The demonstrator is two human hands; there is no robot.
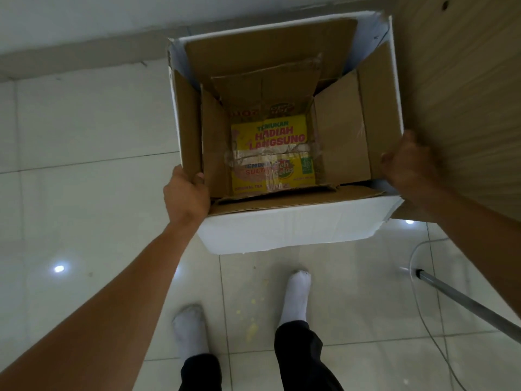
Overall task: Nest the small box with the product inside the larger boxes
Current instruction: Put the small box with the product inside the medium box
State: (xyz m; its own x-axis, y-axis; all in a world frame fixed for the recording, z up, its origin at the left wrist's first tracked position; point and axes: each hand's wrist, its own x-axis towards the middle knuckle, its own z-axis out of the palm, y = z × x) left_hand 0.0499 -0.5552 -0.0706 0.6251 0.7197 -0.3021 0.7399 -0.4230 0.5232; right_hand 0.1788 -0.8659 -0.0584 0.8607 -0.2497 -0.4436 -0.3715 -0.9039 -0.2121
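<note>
left hand [186, 194] grips white outer box [293, 225] left wall, open tile floor [84, 131] beside | brown inner box [341, 136] nested, flaps up | yellow tea box [272, 153] flat on its bottom, taped | right hand [406, 162] clamps right rim, wood panel [462, 94] just beside

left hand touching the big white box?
Touching. The head view shows the left hand wrapped over the near-left corner of the large white box, fingertips curled over the rim onto its inner flap, no gap visible.
</note>
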